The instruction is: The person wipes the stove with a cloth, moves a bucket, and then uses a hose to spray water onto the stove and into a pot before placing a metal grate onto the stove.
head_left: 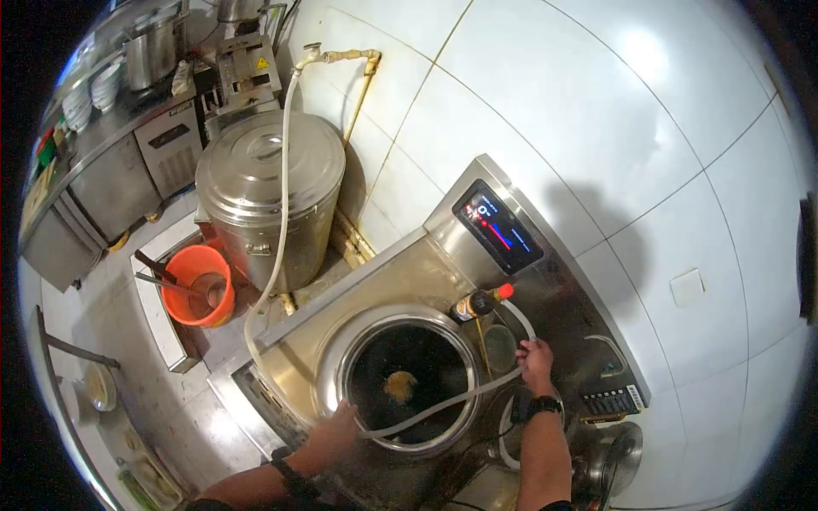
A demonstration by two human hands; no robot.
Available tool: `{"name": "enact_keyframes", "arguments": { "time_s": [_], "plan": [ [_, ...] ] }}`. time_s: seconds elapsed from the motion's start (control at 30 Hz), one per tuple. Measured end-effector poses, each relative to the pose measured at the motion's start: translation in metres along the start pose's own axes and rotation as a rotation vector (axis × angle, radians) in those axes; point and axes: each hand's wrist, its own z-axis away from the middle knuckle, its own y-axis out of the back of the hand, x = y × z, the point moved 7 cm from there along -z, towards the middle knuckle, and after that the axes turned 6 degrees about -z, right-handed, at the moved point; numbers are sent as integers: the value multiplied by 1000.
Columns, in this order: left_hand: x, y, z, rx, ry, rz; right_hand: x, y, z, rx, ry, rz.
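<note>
A pale flexible hose stretches across the mouth of a round pot set in the steel counter. My left hand, a little blurred, is closed around the hose at the pot's near left rim. To the right of the pot, my right hand pinches the hose, which curves on behind a dark bottle with a red cap. Dark liquid with a brownish patch shows inside the pot. Beside the bottle stands a small round container.
The hose hangs from a wall tap over a large lidded steel drum. An orange bucket with long-handled tools stands at left. A lit control panel rises behind the pot. A power strip lies at right.
</note>
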Motion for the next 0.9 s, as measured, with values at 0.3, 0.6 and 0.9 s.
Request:
{"name": "enact_keyframes", "arguments": {
  "time_s": [0.3, 0.6, 0.9],
  "plan": [
    [0, 2, -1, 9, -24, 37, -28, -51, 2, 11, 1, -123],
    [0, 19, -3, 21, -45, 67, -54, -76, 9, -4, 92, -132],
    [-2, 20, -2, 65, -44, 98, -68, -90, 9, -13, 148, 22]
  ]
}}
